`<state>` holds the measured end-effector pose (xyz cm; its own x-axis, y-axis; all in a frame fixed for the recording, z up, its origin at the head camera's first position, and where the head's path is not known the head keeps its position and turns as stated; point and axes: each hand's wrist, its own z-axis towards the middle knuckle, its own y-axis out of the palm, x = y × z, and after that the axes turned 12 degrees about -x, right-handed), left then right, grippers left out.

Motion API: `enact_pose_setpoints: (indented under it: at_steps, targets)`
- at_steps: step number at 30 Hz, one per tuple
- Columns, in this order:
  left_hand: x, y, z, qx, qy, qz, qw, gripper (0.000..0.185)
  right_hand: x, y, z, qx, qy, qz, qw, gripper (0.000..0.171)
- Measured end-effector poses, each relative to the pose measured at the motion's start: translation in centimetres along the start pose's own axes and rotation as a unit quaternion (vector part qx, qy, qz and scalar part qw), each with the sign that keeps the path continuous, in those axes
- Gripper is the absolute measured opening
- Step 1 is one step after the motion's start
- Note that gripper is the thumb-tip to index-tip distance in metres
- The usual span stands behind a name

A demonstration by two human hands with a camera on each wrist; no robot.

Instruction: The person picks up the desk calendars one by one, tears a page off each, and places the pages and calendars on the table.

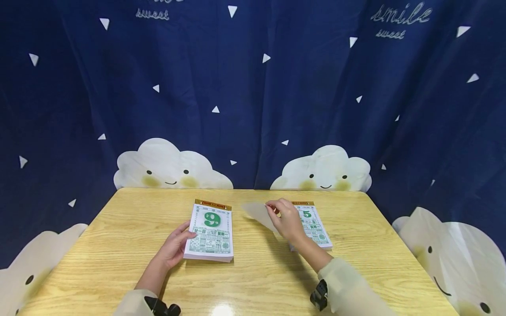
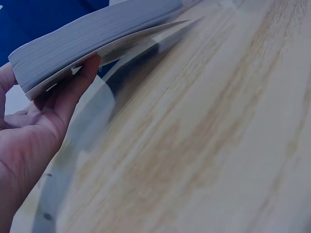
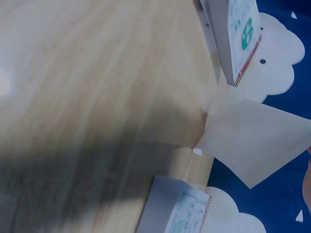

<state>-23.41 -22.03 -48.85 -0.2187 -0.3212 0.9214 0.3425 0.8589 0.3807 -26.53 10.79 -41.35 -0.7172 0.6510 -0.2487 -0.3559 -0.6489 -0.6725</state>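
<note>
My left hand (image 1: 173, 249) holds a thick tear-off calendar pad (image 1: 209, 232) by its left edge, thumb on the top page and other fingers beneath. Its page shows a large green 9. In the left wrist view the pad's page block (image 2: 92, 36) is tilted off the table above the fingers of my left hand (image 2: 34, 141). My right hand (image 1: 287, 221) pinches a thin loose calendar sheet (image 1: 258, 214) by a corner, in the air between two pads. Behind that hand lies a second calendar pad (image 1: 319, 235) with a green 5, partly hidden.
Both pads are on or over a light wooden table (image 1: 118, 245). A dark blue curtain (image 1: 253, 101) with white triangles and smiling clouds hangs behind and around it. Dark wrist devices (image 1: 319, 295) are strapped over the pale sleeves (image 1: 352, 285).
</note>
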Motion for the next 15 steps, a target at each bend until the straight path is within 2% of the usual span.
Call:
enact_pose_setpoints:
  at_steps: [8, 15]
  targets:
    - [-0.4, -0.3, 0.2, 0.012, -0.004, 0.004, 0.9999, 0.071, -0.9, 1.2, -1.1, -0.042, -0.039, 0.001, 0.998, 0.010]
    - [-0.5, -0.5, 0.2, 0.013, -0.011, 0.000, 0.9999, 0.070, -1.6, 2.3, -2.1, -0.072, -0.052, -0.012, 0.996, 0.010]
